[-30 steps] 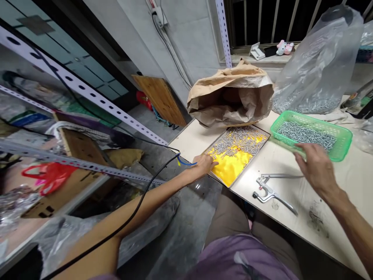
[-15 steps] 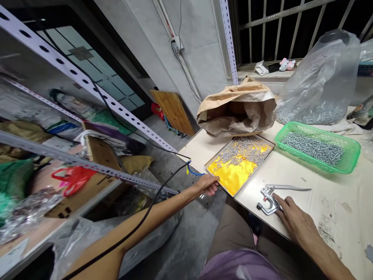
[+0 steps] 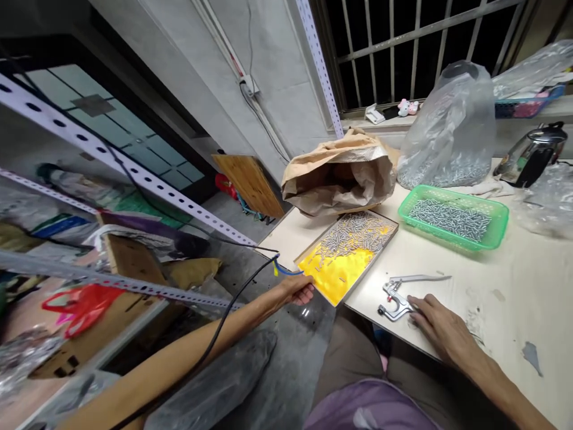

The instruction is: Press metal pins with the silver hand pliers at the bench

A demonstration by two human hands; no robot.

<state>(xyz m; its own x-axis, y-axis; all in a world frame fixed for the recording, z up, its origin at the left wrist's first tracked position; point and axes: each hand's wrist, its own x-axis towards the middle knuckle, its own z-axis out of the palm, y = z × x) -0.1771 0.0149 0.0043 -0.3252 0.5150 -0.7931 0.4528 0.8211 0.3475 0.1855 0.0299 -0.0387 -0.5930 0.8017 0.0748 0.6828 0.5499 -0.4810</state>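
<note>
L hand (image 3: 299,289), fingers curled, pinches near edge of shallow yellow-lined rectangular tray (image 3: 329,276) at cream tabletop's (image 3: 465,269) front, prob. steadying it; R hand (image 3: 441,322), half-curled, covers handle of silver metal pliers (image 3: 402,307), grip unclear.

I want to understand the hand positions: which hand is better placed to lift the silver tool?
Probably the right hand: it lies over part of the silver tool; the left hand holds the tray.
</note>
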